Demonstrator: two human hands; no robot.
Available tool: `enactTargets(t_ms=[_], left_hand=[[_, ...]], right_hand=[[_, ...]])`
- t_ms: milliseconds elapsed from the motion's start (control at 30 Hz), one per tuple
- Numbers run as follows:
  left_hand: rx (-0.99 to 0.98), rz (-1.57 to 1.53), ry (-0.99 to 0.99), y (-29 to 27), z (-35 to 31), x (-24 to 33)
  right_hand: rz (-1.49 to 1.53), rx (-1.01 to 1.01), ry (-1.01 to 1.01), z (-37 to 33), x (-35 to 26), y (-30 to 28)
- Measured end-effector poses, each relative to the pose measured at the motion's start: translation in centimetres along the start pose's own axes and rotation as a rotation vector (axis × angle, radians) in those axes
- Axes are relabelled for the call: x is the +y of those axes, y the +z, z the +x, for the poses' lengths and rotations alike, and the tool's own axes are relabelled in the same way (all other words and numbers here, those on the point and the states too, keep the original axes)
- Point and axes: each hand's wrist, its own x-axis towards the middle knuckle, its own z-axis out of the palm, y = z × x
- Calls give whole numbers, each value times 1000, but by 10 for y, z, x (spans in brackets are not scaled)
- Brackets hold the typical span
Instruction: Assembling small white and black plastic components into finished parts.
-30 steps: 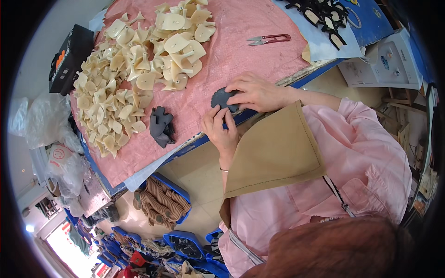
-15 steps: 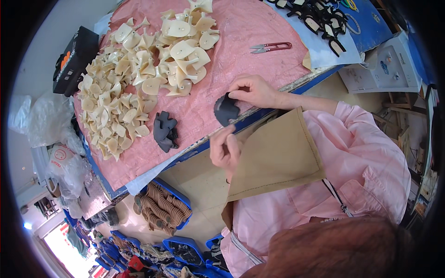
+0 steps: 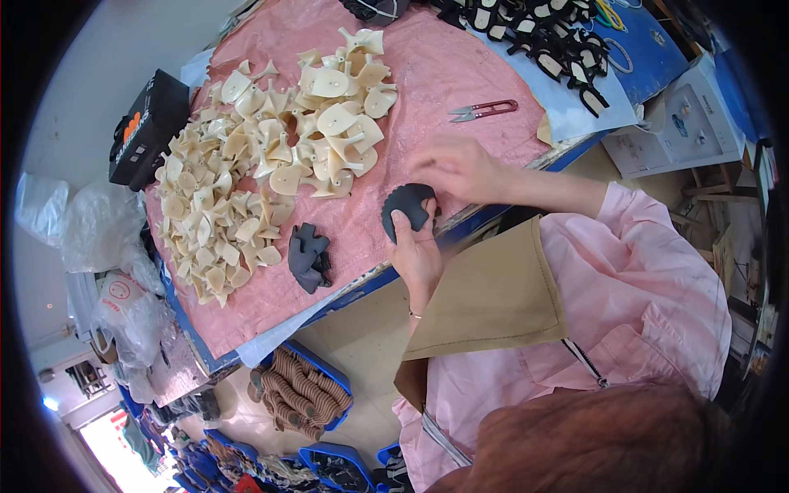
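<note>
My left hand [image 3: 419,253] grips a dark grey curved piece [image 3: 403,209] with a notched outer edge, thumb on top of it, over the table's near edge. Just above and to the right is my right hand [image 3: 460,168], its fingers smeared by motion; whether it holds anything is not visible. A few more dark grey pieces [image 3: 309,259] lie in a small heap to the left on the pink sheet [image 3: 362,222]. Beyond them spreads a large pile of cream, flared plastic pieces [image 3: 246,189].
Red-handled thread snips [image 3: 485,110] lie toward the far right. Black strap-like parts with pale insets [image 3: 551,62] cover a white sheet behind them. A black box [image 3: 149,130] stands at the left edge. On the floor, a blue bin [image 3: 339,386] holds ribbed brown pieces.
My left hand has come up and taken the dark grey piece, which was in my right hand. My right hand has let go and sits slightly right of it. The view has shifted slightly.
</note>
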Motion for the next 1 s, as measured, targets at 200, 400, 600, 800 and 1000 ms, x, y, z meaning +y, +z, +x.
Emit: enactTargets(t_ms=[200,400,600,800,1000], left_hand=[[2,110,59,-5,3,0],[17,72,-52,-14,1,-10],[-30,91,-47,-12,-2,-5],[-50,130,-24,-16,1,-10],[-172,442,66,-12,-5,2]], right_hand=[[-382,57,-289,78,6,19],[-521,-8,-445,98,35,34],[-487,2,-416,94,35,30],[-377,122,-176,99,44,4],[-428,128,-46,86,42,2]])
